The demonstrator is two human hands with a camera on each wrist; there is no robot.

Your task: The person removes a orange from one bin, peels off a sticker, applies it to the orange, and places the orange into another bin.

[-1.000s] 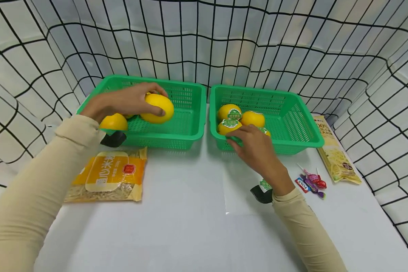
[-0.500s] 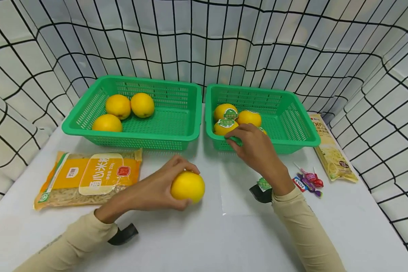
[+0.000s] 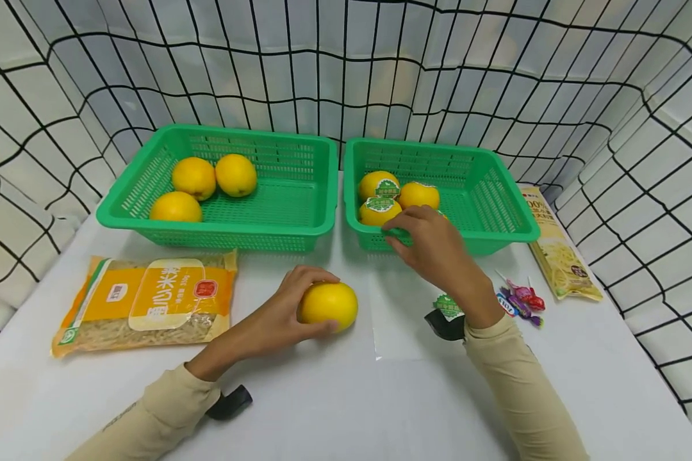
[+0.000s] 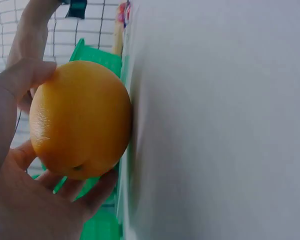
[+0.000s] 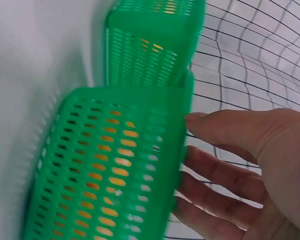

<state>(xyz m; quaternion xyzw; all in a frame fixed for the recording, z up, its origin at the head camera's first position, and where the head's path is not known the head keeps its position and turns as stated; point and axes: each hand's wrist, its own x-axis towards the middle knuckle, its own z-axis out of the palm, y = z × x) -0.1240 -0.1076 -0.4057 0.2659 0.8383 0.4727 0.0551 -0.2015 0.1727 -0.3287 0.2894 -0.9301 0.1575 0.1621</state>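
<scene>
My left hand [image 3: 291, 307] holds an orange [image 3: 330, 307] close over the white table, thumb on one side and fingers on the other. In the left wrist view the orange [image 4: 82, 120] shows its stem end and bears no label. My right hand [image 3: 429, 250] is at the front rim of the right green basket [image 3: 510, 234], fingers over the rim and thumb on the outside. In the right wrist view its fingertips partly disappear behind the basket's rim [image 5: 175, 145]. Inside are several oranges [image 3: 378, 211] with green-and-white labels, one partly hidden by this hand.
Left of it stands another green basket [image 3: 277, 238] with three unlabelled oranges [image 3: 193, 178]. A yellow food bag [image 3: 150, 304] lies before it. On the right are wrapped candies [image 3: 521, 301], a second bag [image 3: 562, 250] and a green label [image 3: 446, 304]. Black netting surrounds the table.
My left hand has brought an orange out of the left basket to the middle of the table, lately shifting slightly right. My right hand has stayed at the right basket's rim.
</scene>
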